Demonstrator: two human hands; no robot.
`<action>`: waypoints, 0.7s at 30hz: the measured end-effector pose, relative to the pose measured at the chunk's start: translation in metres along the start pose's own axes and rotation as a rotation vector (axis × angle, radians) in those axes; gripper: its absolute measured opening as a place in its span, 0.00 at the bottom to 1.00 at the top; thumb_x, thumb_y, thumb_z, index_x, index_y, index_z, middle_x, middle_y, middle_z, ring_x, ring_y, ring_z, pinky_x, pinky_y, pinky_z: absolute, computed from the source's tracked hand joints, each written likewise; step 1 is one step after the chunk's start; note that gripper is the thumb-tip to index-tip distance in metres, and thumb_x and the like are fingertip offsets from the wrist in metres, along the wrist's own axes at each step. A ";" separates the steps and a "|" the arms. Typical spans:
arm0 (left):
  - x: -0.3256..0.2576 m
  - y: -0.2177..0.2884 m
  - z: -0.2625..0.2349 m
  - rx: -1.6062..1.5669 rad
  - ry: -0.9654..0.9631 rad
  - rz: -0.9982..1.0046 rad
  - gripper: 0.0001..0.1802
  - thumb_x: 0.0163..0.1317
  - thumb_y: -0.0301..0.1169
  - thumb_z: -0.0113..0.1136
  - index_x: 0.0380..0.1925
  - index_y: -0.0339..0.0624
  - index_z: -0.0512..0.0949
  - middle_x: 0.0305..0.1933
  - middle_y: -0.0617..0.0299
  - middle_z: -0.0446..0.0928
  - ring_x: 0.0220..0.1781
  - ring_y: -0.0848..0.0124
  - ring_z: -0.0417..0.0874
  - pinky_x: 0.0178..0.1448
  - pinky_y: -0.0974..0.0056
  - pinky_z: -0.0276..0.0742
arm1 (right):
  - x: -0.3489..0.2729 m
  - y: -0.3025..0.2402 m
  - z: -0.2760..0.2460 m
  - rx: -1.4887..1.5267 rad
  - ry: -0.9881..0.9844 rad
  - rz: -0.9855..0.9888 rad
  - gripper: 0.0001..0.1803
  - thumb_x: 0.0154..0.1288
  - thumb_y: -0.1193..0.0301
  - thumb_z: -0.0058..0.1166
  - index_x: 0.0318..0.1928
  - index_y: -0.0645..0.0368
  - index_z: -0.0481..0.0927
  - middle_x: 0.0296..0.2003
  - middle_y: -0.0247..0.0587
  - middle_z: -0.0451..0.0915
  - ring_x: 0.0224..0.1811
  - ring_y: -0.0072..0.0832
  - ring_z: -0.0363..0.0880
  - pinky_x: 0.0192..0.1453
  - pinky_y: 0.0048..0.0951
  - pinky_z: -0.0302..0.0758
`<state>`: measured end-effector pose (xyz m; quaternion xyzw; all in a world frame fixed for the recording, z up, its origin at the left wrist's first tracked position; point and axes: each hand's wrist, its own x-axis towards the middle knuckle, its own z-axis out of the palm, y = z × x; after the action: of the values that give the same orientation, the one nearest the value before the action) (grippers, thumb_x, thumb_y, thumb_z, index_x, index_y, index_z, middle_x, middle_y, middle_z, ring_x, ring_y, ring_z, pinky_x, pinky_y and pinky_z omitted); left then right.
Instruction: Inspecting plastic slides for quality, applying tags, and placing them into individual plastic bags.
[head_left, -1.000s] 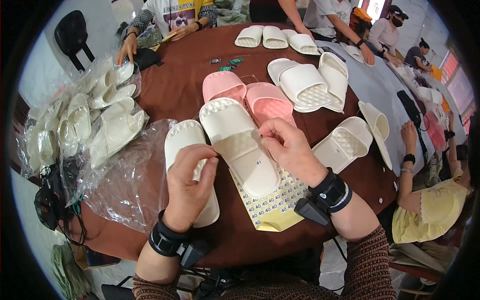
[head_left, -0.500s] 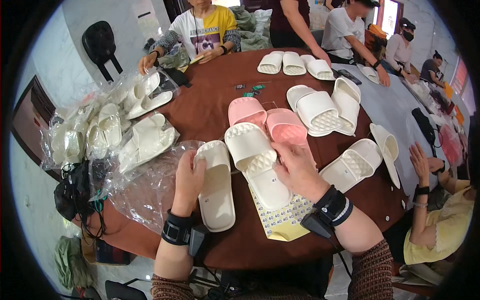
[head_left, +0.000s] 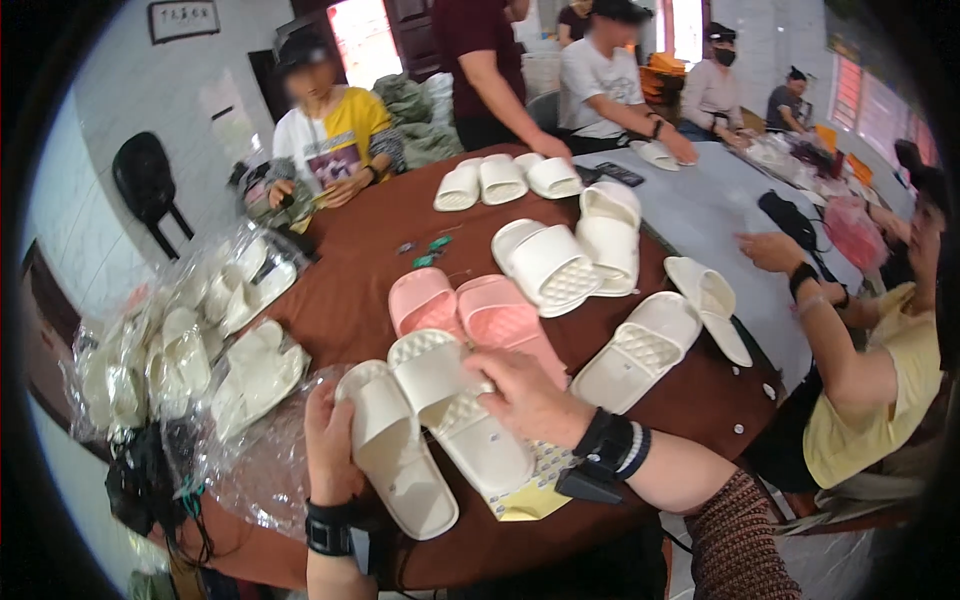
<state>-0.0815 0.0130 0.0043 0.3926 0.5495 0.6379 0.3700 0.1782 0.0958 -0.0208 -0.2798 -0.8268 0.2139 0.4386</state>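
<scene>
My left hand point(head_left: 333, 448) grips the outer edge of a white slipper point(head_left: 405, 478), fingers partly hidden behind the strap side. Another white slipper point(head_left: 482, 452) lies right beside it, and my right hand point(head_left: 530, 392) is closed on its strap's right side. Both slippers point their open toes away from me, and a small label mark shows on each insole. Partly beneath the right-hand one is a yellow-backed sheet of small number stickers point(head_left: 545, 490). Just beyond them sits a pair of pink slippers point(head_left: 508, 318).
Clear plastic bags of white slippers point(head_left: 180, 355) pile up at the left. More white slippers point(head_left: 545, 262) stand on the brown-covered table point(head_left: 350, 270), towards the back and right. Several co-workers sit or stand around; one in a yellow top point(head_left: 860, 370) is close at my right.
My view has swung right and upward. The two slippers have come closer together, the left one now slanting with its toe near the other. Both hands keep hold.
</scene>
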 end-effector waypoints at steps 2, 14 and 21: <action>0.001 -0.001 -0.003 -0.030 0.024 -0.002 0.19 0.67 0.23 0.48 0.58 0.33 0.67 0.51 0.54 0.76 0.49 0.68 0.80 0.52 0.65 0.78 | 0.002 -0.004 0.002 0.060 -0.009 0.026 0.20 0.57 0.76 0.57 0.51 0.61 0.72 0.44 0.53 0.78 0.47 0.49 0.77 0.51 0.47 0.72; -0.004 0.005 0.007 -0.262 -0.007 -0.073 0.17 0.70 0.24 0.47 0.57 0.32 0.68 0.50 0.52 0.77 0.49 0.66 0.81 0.52 0.62 0.80 | -0.001 -0.015 -0.006 0.237 0.110 0.125 0.17 0.64 0.76 0.56 0.53 0.59 0.71 0.41 0.44 0.74 0.43 0.37 0.77 0.47 0.35 0.75; -0.002 -0.002 0.008 -0.365 -0.110 -0.155 0.13 0.72 0.28 0.51 0.53 0.35 0.70 0.49 0.53 0.79 0.49 0.65 0.82 0.53 0.61 0.81 | 0.007 -0.011 -0.015 0.527 0.157 0.385 0.25 0.67 0.74 0.57 0.62 0.64 0.66 0.53 0.41 0.74 0.52 0.27 0.77 0.57 0.31 0.76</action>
<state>-0.0730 0.0144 0.0029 0.3099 0.4322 0.6742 0.5124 0.1848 0.0932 -0.0019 -0.3234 -0.6389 0.4770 0.5096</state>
